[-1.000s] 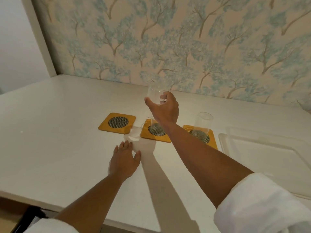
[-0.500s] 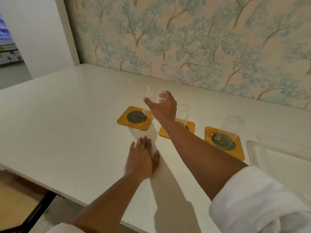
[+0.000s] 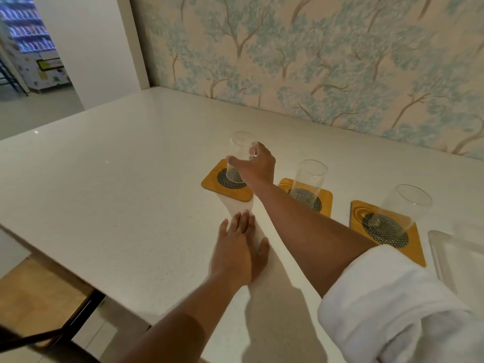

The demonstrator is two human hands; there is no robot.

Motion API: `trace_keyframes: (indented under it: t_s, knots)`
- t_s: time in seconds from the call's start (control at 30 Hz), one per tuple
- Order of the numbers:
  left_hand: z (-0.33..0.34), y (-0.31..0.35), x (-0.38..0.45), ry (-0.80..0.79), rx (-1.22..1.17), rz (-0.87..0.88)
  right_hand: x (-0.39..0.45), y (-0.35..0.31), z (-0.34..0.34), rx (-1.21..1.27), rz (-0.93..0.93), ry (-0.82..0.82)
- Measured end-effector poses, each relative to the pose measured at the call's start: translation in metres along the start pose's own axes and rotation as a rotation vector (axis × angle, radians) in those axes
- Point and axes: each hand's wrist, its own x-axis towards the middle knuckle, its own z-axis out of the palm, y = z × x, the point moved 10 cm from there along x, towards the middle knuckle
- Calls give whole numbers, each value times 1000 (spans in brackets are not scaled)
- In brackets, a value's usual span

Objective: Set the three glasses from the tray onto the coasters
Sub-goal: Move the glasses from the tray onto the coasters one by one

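Observation:
Three yellow square coasters with dark mesh centres lie in a row on the white table. My right hand (image 3: 258,166) grips a clear glass (image 3: 239,155) upright over the left coaster (image 3: 209,182), its base at the mesh or just above it. A second glass (image 3: 309,182) stands on the middle coaster (image 3: 326,199). A third glass (image 3: 398,210) stands on the right coaster (image 3: 358,218). My left hand (image 3: 239,247) rests flat on the table in front of the left coaster, holding nothing.
A clear plastic tray (image 3: 442,247) sits at the right edge of view, partly hidden by my white sleeve (image 3: 392,305). Tree-patterned wallpaper (image 3: 314,61) backs the table. The table's front-left edge (image 3: 52,255) drops to a wooden floor and a dark chair.
My right hand carried the glass leftwards from above the middle coaster and lowered it over the left coaster. The view swung left. My left hand stayed flat on the table.

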Motion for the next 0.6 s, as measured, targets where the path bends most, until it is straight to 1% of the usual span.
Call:
trace_keyframes:
  t_s: [0.43,0.6]
  knots:
    - [5,-5,3,46,-29,-12,20,22,27,-22,80,-127]
    - [4,-6,2,47,-44,-20,21,23,33,-37,77,-151]
